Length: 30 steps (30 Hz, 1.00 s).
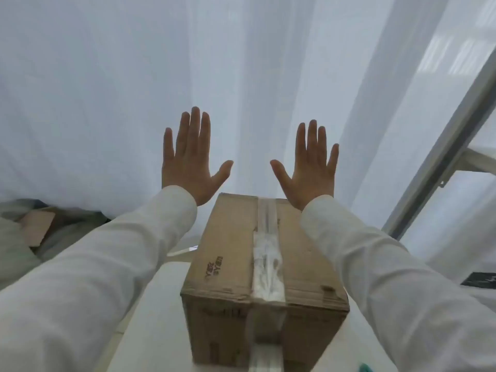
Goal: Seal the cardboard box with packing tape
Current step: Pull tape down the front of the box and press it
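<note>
Neither grip is holding anything: the left hand [191, 162] and the right hand [311, 167] are both being held up in the air with backs toward the head camera, fingers straight and spread, thumbs pointing inward at each other, and they are hovering beyond the far end of the cardboard box [257, 267] without touching it. Both arms are reaching forward in white sleeves [107, 264], one passing on each side of the box. The box is sitting closed on the white desk [158, 312], between the two arms and close to the person, its long side running away from the camera. A strip of clear packing tape [267, 264] is lying along the middle seam of the top and is running down over the near face; it is looking wrinkled on the nearer half. Dark printed lettering is showing on the left part of the top, too blurred to read. White curtains [241, 63] are hanging behind the hands, a metal frame [445, 154] is slanting up at the right, and a piece of cardboard [37, 226] is lying among crumpled fabric at the far left
</note>
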Tool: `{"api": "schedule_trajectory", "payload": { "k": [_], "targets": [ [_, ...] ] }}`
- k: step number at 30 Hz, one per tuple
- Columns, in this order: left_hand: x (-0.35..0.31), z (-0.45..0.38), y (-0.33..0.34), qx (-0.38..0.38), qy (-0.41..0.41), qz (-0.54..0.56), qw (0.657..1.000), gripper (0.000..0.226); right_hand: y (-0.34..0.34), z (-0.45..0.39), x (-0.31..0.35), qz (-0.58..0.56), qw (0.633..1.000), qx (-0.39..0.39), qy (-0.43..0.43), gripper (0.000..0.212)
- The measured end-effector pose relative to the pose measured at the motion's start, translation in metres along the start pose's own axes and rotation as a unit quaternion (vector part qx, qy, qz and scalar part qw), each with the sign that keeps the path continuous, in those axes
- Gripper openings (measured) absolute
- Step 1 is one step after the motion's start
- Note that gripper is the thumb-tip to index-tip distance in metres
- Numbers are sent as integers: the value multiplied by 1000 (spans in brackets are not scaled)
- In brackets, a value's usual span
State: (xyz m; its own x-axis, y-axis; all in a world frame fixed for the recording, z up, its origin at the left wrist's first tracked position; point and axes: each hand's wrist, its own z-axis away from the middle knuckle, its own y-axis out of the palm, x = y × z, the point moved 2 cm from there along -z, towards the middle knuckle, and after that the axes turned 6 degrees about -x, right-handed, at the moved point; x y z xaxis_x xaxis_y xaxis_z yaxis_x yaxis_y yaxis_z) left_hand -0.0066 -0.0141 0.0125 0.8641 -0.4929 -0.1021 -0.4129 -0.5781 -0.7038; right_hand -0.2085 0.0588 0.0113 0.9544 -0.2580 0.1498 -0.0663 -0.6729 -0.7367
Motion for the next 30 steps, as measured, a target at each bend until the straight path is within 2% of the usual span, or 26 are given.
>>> {"api": "schedule_trajectory", "payload": {
  "k": [2, 4, 7, 10, 12, 14, 19, 23, 27, 30],
  "targets": [
    [-2, 19, -10, -14, 4, -5, 1000, 83, -7, 19, 7, -3, 1000, -8, -14, 76],
    [-4, 41, -20, -8, -22, 8, 1000, 83, -16, 39, 12, -64, 998, 9, -20, 69],
    [-17, 83, -36, 31, -68, 68, 995, 78, -25, 74, 14, -146, 985, 83, -41, 53],
    [-32, 130, -44, 123, -86, 177, 973, 59, -23, 108, 19, -163, 967, 187, -60, 42],
    [-39, 158, -39, 169, -55, 198, 964, 56, -18, 129, 27, -178, 945, 268, -55, 38],
    [-43, 177, -32, 182, 8, 154, 971, 62, -12, 139, 32, -159, 934, 313, -60, 34],
    [-41, 185, -22, 158, 47, 128, 978, 85, -6, 135, 36, -59, 922, 371, -92, 46],
    [-40, 186, -20, 167, 56, 118, 977, 65, 11, 127, 39, -25, 920, 384, -72, 54],
    [-39, 185, -18, 177, 56, 115, 976, 63, 1, 133, 43, -61, 909, 404, -77, 38],
    [-41, 185, -18, 178, 56, 114, 976, 56, -21, 152, 38, -91, 896, 419, -116, 52]
  ]
}}
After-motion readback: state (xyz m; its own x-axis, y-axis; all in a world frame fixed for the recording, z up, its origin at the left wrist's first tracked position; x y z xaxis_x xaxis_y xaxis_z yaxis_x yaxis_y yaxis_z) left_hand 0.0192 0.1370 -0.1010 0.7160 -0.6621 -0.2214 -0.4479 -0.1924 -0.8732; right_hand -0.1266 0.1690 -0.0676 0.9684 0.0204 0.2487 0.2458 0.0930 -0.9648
